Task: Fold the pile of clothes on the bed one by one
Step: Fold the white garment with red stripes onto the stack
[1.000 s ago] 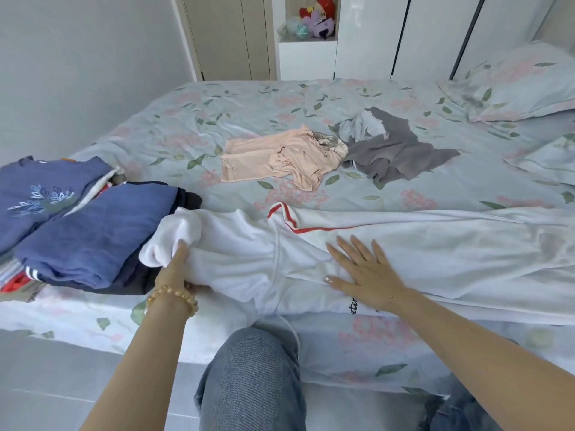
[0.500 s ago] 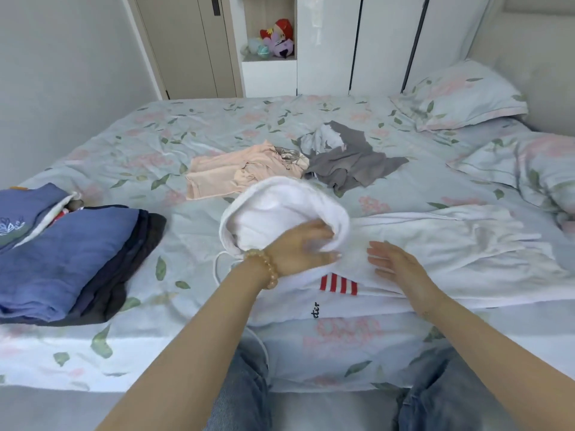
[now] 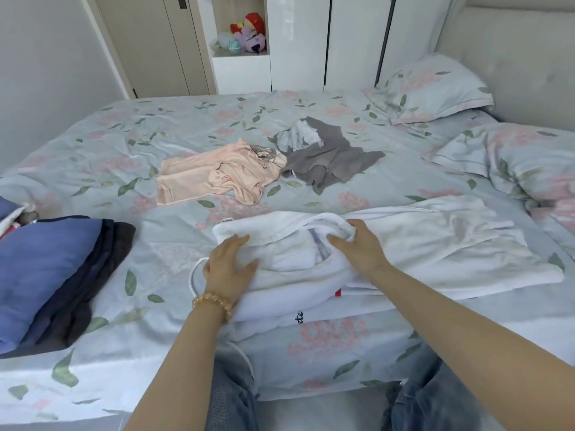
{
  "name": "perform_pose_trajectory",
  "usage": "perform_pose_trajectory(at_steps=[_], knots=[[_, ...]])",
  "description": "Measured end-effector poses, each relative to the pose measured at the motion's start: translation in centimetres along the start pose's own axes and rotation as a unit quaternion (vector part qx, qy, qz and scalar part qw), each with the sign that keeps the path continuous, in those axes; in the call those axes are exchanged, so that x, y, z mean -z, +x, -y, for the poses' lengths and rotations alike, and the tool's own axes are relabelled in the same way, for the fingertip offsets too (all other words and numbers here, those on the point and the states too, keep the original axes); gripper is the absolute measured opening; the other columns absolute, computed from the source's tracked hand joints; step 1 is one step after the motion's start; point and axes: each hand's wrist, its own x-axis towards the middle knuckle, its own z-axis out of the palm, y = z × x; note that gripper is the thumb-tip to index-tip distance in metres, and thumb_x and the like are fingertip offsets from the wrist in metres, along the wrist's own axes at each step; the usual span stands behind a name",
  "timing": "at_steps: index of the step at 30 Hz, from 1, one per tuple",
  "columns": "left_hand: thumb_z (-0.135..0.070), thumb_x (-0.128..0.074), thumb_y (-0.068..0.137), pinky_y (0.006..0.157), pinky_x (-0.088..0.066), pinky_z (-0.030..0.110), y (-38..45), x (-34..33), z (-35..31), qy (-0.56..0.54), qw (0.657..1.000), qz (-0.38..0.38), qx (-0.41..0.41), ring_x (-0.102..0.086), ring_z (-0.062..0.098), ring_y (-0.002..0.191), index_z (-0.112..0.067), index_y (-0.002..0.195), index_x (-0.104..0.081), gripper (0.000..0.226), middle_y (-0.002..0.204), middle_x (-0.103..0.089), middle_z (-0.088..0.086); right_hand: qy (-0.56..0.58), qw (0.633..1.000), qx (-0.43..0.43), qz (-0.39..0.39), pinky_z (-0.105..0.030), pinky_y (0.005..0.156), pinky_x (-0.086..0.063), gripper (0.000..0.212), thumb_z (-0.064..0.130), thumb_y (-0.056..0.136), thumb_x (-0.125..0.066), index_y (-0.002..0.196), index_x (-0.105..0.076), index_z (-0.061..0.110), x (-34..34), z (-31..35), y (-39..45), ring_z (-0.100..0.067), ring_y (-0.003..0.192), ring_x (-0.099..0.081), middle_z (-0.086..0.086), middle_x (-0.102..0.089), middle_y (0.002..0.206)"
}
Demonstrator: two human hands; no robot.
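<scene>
Both my arms reach forward over the near edge of the bed (image 3: 93,331). My left hand (image 3: 228,269) lies flat, fingers straight and spread, pressing the folded-over hood end of the white hoodie (image 3: 420,244). My right hand (image 3: 361,247) curls its fingers round a bunched fold of the same hoodie, just beside the left. Beyond the hoodie lie a peach garment (image 3: 214,175) and a grey garment (image 3: 326,157); left of it sits a folded stack (image 3: 46,275).
</scene>
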Motion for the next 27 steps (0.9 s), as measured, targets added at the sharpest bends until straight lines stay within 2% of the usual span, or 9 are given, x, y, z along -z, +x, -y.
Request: perform_pose_trajectory(at_steps=[3, 6, 8, 12, 16, 19, 22, 25, 27], knots=[[-0.058, -0.062, 0.081, 0.117, -0.012, 0.045, 0.3, -0.8, 0.7, 0.081, 0.993, 0.08, -0.007, -0.012, 0.012, 0.146, -0.047, 0.135, -0.042, 0.058, 0.156, -0.023, -0.012, -0.028, 0.993, 0.103, -0.041, -0.018, 0.06, -0.034, 0.009, 0.012, 0.089, -0.063, 0.095, -0.059, 0.017, 1.0, 0.9, 1.5, -0.017, 0.075, -0.051, 0.006, -0.058, 0.078], [-0.08, -0.05, 0.057, 0.118, -0.006, 0.047, 0.0, -0.7, 0.3, 0.072, 0.987, 0.14, -0.008, -0.004, 0.009, 0.147, -0.059, 0.099, -0.052, 0.047, 0.154, -0.021, -0.02, 0.028, 0.983, 0.174, -0.059, -0.022, 0.061, -0.042, 0.014, 0.004, 0.089, -0.059, 0.092, -0.061, 0.018, 3.5, 2.4, 2.6, -0.014, 0.064, -0.049, 0.003, -0.062, 0.084], [-0.081, -0.045, 0.051, 0.117, -0.01, 0.047, 0.0, -0.6, 0.1, 0.057, 0.988, 0.139, -0.027, -0.011, 0.011, 0.146, -0.053, 0.084, -0.054, 0.044, 0.147, -0.032, -0.02, 0.037, 0.982, 0.178, -0.045, -0.026, 0.054, -0.048, 0.014, 0.004, 0.09, -0.06, 0.092, -0.064, 0.017, 5.2, 3.5, 3.0, -0.015, 0.061, -0.052, 0.005, -0.06, 0.086], [-0.069, -0.048, 0.071, 0.102, -0.037, 0.047, 1.0, 0.0, 0.1, -0.043, 0.996, 0.032, -0.07, -0.051, 0.014, 0.114, -0.032, 0.093, -0.063, 0.046, 0.11, -0.06, -0.017, -0.037, 0.986, 0.159, -0.033, -0.029, 0.046, -0.052, 0.027, -0.001, 0.084, -0.056, 0.077, -0.063, 0.024, 7.1, 4.6, 3.6, -0.011, 0.05, -0.051, 0.006, -0.059, 0.076], [-0.037, -0.065, 0.086, 0.08, -0.043, 0.033, 1.1, 0.7, -1.0, -0.171, 0.984, -0.018, -0.04, -0.056, 0.016, 0.085, -0.021, 0.083, -0.059, 0.018, 0.085, -0.063, -0.009, -0.078, 0.981, 0.176, -0.025, -0.03, 0.055, -0.044, 0.023, 0.017, 0.073, -0.047, 0.077, -0.069, 0.024, 7.7, 5.4, 3.8, -0.019, 0.057, -0.049, 0.003, -0.061, 0.069], [-0.031, -0.071, 0.083, 0.092, -0.041, 0.038, 1.3, 0.3, -0.7, -0.041, 0.999, 0.0, -0.015, -0.051, 0.018, 0.101, -0.025, 0.093, -0.063, 0.014, 0.101, -0.06, -0.008, -0.065, 0.984, 0.164, -0.015, -0.031, 0.06, -0.045, 0.025, 0.013, 0.074, -0.047, 0.076, -0.072, 0.012, 7.6, 5.9, 4.0, -0.017, 0.062, -0.05, 0.007, -0.059, 0.061], [-0.018, -0.073, 0.077, 0.107, -0.028, 0.041, 1.0, 0.2, -0.8, 0.073, 0.997, 0.027, -0.019, -0.033, 0.021, 0.128, -0.032, 0.117, -0.059, 0.045, 0.136, -0.043, -0.007, -0.136, 0.986, 0.078, 0.057, -0.033, 0.056, -0.046, 0.02, 0.002, 0.08, -0.047, 0.074, -0.063, -0.008, 7.1, 4.5, 4.7, -0.022, 0.063, -0.048, 0.0, -0.054, 0.062], [0.001, -0.062, 0.072, 0.114, -0.014, 0.042, 0.9, 0.4, -2.0, 0.051, 0.993, 0.059, -0.083, -0.018, 0.013, 0.141, -0.038, 0.127, -0.052, 0.069, 0.151, -0.028, -0.013, -0.278, 0.949, 0.022, 0.149, -0.026, 0.055, -0.043, 0.019, 0.004, 0.079, -0.052, 0.062, -0.06, 0.004, 7.0, 1.7, 4.1, -0.019, 0.062, -0.048, 0.002, -0.052, 0.061], [0.0, -0.06, 0.076, 0.117, -0.005, 0.047, 1.6, 0.2, -3.3, 0.04, 0.988, 0.099, -0.115, -0.012, 0.011, 0.145, -0.04, 0.13, -0.049, 0.068, 0.155, -0.023, -0.013, -0.352, 0.916, 0.117, 0.15, -0.023, 0.061, -0.038, 0.02, 0.003, 0.079, -0.055, 0.065, -0.063, 0.014, 6.6, -0.1, 3.0, -0.016, 0.072, -0.054, 0.009, -0.058, 0.07]])
